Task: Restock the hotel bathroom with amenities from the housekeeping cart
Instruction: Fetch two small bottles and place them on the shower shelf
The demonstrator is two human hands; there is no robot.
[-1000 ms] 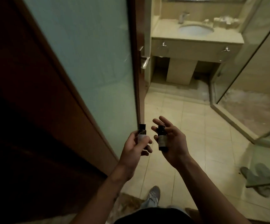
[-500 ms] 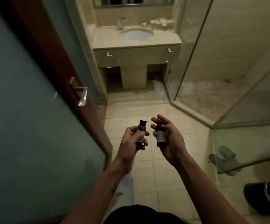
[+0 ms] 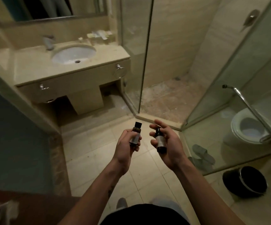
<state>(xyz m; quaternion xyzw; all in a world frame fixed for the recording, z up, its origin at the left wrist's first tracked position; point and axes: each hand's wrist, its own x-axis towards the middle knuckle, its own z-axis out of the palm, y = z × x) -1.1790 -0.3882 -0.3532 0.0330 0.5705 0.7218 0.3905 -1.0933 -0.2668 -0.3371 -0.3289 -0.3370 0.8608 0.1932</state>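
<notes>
Amenity bottles: left hand (image 3: 126, 144) grips one (image 3: 135, 133), right hand (image 3: 167, 144) cradles another (image 3: 160, 140).

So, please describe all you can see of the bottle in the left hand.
The bottle is small and dark, brownish, with a black cap on top and a pale label around its body. It stands nearly upright, cap away from the person. The left hand holds it, fingers wrapped over its lower part, above the floor tiles. Label text is too small to read.
</notes>
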